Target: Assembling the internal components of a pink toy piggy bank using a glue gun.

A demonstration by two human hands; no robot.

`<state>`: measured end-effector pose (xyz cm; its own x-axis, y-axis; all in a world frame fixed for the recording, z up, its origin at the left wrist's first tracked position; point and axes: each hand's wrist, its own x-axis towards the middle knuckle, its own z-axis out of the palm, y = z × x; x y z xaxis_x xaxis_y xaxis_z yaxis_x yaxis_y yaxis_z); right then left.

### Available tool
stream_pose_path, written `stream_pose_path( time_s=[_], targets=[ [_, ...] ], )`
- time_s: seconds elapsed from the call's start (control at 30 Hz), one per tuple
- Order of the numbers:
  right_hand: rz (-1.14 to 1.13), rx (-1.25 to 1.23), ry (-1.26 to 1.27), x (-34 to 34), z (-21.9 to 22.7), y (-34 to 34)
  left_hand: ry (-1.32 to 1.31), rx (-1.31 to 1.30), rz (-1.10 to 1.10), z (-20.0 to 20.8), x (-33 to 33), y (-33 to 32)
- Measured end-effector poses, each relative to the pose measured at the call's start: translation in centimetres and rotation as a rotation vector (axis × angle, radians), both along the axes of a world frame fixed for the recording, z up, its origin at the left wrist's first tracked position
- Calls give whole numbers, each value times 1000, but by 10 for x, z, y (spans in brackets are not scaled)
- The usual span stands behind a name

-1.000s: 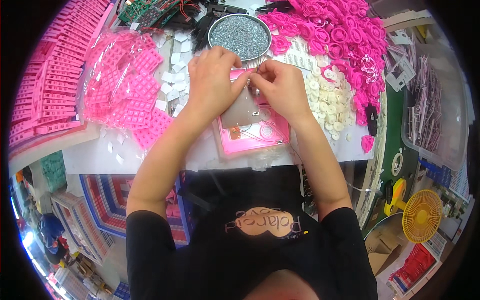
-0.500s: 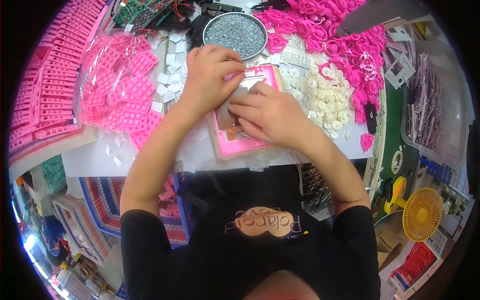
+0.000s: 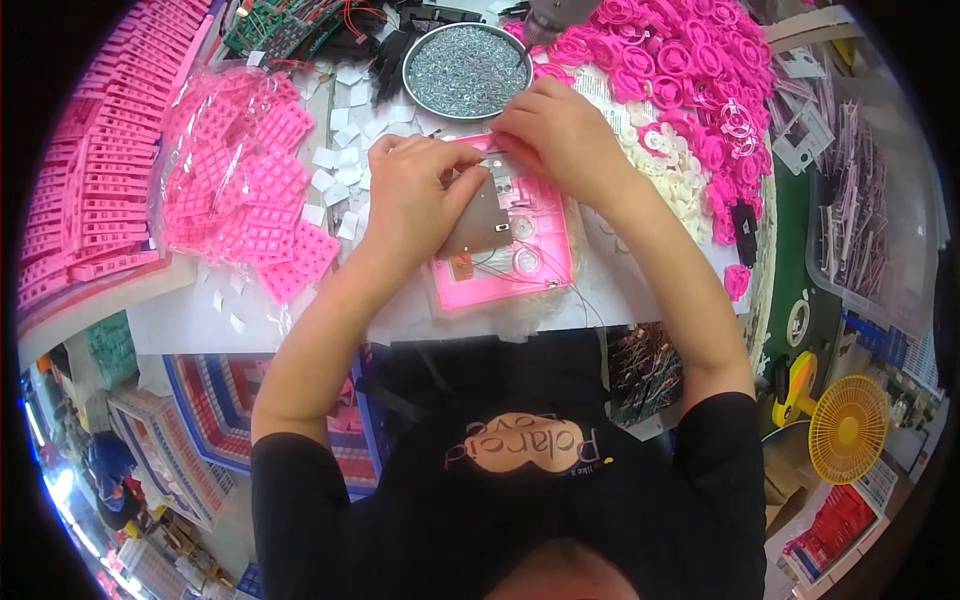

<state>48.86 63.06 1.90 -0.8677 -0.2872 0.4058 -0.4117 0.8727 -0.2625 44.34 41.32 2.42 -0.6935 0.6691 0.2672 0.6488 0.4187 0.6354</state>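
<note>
A pink plastic casing (image 3: 478, 291) lies face-up on the worktable before me, with white wheels and thin wires showing inside it. A flat grey plate (image 3: 488, 222) covers part of its left side. My left hand (image 3: 415, 195) has its fingers bent over the plate's upper left, with thumb and forefinger closed at its top edge. At the casing's upper end my right hand (image 3: 565, 138) holds its fingertips pinched together; what lies between them is too small to make out. A thin silvery strip shows between the two hands.
Beyond the casing stands a round dish of screws (image 3: 467, 72), with a dark tool (image 3: 552, 22) hanging beside it. Pink ring parts (image 3: 690, 60) and white discs (image 3: 672, 175) are heaped right. Bagged pink keypads (image 3: 225, 160) and white paper squares (image 3: 345, 135) lie left.
My right hand has moved up and away from the plate to the casing's top end, uncovering the wheels and wires. My left hand has shifted slightly down. The hanging tool has swung left.
</note>
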Motion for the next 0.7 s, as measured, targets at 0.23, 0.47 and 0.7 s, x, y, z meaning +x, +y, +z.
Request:
stream_pose_path(
  time_s=[0.23, 0.47, 0.7],
  targets=[
    [-70, 72, 59, 23, 21, -23, 73, 98, 11, -7, 0, 4],
    [-133, 112, -200, 50, 29, -44, -19, 49, 38, -2, 3, 4],
    [-205, -97, -59, 73, 14, -56, 161, 15, -16, 2, 0, 8]
  ],
)
